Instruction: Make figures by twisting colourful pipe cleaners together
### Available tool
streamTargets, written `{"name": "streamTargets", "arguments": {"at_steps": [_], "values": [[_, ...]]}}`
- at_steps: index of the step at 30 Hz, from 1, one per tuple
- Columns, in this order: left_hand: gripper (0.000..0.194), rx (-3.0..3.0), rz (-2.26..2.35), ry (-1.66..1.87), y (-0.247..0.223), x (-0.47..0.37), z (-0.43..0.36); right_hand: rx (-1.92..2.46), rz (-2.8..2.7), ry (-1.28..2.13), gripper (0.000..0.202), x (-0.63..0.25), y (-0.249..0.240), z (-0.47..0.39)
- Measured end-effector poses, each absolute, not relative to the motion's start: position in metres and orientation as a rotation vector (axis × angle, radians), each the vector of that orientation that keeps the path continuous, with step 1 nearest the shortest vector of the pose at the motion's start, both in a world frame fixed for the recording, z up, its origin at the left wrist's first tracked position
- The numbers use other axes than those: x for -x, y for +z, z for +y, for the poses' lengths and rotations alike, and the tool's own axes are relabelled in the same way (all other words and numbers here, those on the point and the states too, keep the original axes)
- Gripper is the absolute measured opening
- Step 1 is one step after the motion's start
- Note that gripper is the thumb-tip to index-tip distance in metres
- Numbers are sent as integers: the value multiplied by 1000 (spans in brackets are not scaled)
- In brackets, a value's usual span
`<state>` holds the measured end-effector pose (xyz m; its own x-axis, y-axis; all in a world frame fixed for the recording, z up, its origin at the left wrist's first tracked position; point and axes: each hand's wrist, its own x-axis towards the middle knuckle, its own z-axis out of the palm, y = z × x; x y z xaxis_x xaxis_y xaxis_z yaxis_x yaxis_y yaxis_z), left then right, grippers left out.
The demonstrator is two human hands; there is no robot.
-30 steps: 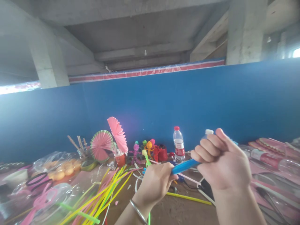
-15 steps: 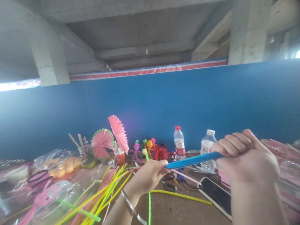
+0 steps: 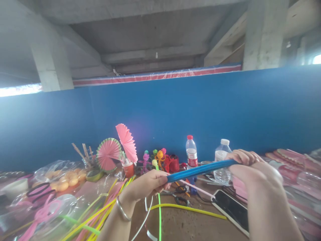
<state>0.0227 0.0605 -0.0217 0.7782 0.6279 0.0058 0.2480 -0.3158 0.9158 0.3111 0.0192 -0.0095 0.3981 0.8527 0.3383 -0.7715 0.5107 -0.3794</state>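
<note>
Across the brown tabletop (image 3: 195,227), blue partition (image 3: 160,107) behind, concrete ceiling (image 3: 155,31) above: 8 o'clock, clear bag (image 3: 44,172), orange balls (image 3: 72,180) inside; 7, red cup (image 3: 128,170) holding sticks (image 3: 123,157); 6, left hand (image 3: 150,183), fingers pinching blue bundle (image 3: 200,171), which spans to 4; 4:30, red-capped bottle (image 3: 191,144), label (image 3: 192,156) unreadable; 4, white-capped bottle (image 3: 222,155), then right hand (image 3: 258,170), fingers curled on bundle's far end.
</note>
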Motion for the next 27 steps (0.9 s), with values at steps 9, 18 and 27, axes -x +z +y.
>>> {"name": "streamTargets", "arguments": {"at_steps": [9,18,27], "values": [[35,-1956,626,501,-15,-16,56,68,-222,1090,30,-303,2,12],[32,-2122,759,536,-8,-5,53,68,-194,1124,31,-300,5,13],[43,-2225,1085,646,3,15,49,109,-666,1111,43,-267,15,5]]}}
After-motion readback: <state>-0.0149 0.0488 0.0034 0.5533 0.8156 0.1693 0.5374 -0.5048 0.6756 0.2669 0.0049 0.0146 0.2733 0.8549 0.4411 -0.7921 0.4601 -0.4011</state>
